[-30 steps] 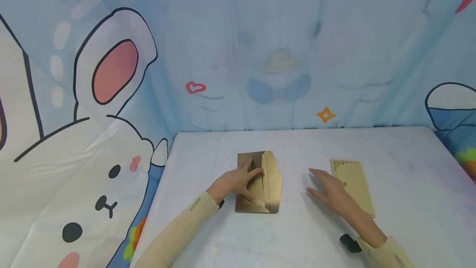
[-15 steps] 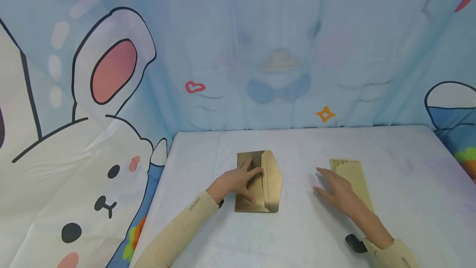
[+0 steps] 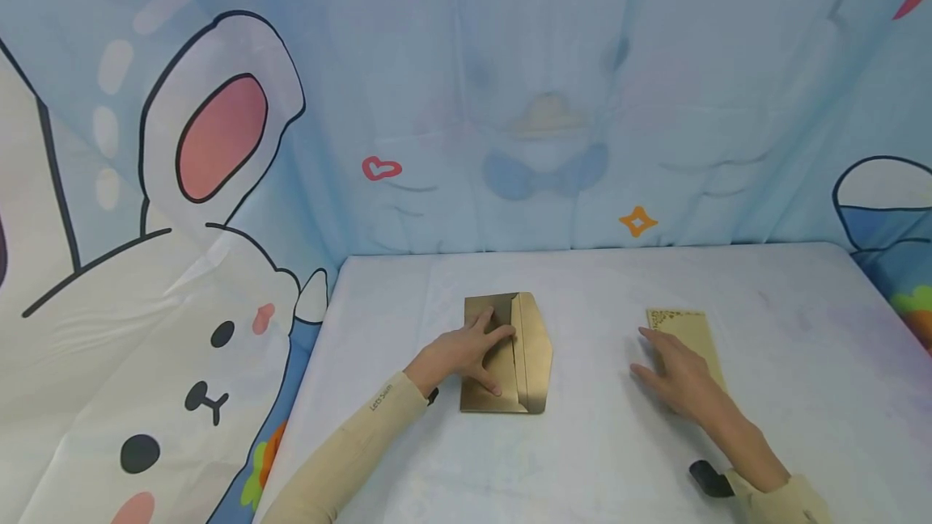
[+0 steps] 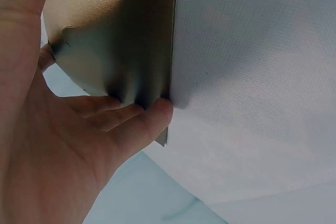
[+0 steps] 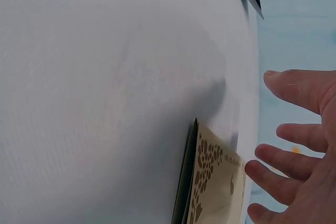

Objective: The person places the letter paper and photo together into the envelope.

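Observation:
A shiny gold envelope [image 3: 535,350] lies on the table with its flap spread out to the right. My left hand [image 3: 466,352] rests on the envelope's left part, fingers spread; the left wrist view has the fingertips [image 4: 164,106] against its gold surface [image 4: 131,30]. To the right, a pale gold folded card [image 3: 695,334] with a brown floral corner pattern lies flat. My right hand [image 3: 680,382] hovers over the card's lower left side, fingers extended and holding nothing, and hides part of it. In the right wrist view the card [image 5: 218,187] sits just beside the fingers.
A white cloth [image 3: 582,459] covers the table. A blue curtain [image 3: 451,87] hangs behind its back edge, and a rabbit-print sheet [image 3: 218,395] hangs along the left side. A black wrist device [image 3: 710,479] sits by the right sleeve.
My right hand has moved to the right, from beside the card to over its lower left part. The left hand and the envelope have stayed put.

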`<act>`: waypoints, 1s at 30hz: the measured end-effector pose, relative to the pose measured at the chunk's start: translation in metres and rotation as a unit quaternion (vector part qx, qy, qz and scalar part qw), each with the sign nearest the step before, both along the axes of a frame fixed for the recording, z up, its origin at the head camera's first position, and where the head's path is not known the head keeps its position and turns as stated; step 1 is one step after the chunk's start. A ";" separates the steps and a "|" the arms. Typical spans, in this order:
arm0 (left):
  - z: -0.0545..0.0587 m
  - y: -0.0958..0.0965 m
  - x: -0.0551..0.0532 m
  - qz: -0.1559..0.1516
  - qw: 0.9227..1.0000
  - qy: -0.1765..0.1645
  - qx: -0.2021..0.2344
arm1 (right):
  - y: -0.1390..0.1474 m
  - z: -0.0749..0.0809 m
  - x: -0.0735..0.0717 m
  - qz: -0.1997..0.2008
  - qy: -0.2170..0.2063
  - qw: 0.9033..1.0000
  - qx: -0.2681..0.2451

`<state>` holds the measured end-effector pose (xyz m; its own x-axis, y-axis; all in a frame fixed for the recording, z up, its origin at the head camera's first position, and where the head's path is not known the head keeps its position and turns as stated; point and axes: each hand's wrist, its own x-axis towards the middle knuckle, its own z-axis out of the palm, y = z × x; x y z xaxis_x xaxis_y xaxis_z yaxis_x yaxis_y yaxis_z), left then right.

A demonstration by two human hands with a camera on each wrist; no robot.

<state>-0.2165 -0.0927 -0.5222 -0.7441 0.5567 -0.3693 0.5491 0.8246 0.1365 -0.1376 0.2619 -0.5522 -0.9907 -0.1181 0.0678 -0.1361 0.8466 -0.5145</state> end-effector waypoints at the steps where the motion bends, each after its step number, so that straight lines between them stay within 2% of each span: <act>1: 0.000 0.000 0.000 0.001 1.000 -0.001 0.000 | 0.002 -0.001 0.000 0.001 0.000 1.000 0.001; 7: -0.001 0.000 0.000 0.002 1.000 -0.002 -0.001 | 0.016 -0.004 0.000 0.006 0.016 1.000 -0.004; 10: -0.002 0.000 0.000 0.001 1.000 -0.002 0.000 | 0.022 -0.007 0.001 -0.007 0.028 1.000 0.001; 13: -0.002 0.000 0.000 0.000 1.000 -0.002 0.001 | 0.031 -0.009 0.001 -0.022 0.021 1.000 0.002; 20: -0.004 -0.001 -0.001 -0.004 1.000 0.006 -0.001 | 0.039 -0.009 0.002 -0.061 -0.034 0.998 0.004; 30: -0.004 -0.001 -0.001 -0.004 1.000 0.001 0.006 | 0.044 -0.010 0.002 -0.068 -0.071 0.995 -0.011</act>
<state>-0.2180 -0.0939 -0.5260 -0.7404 0.5676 -0.3601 0.5564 0.8181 0.1454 -0.1357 0.3055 -0.5620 -0.9972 0.0187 -0.0725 0.0548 0.8411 -0.5381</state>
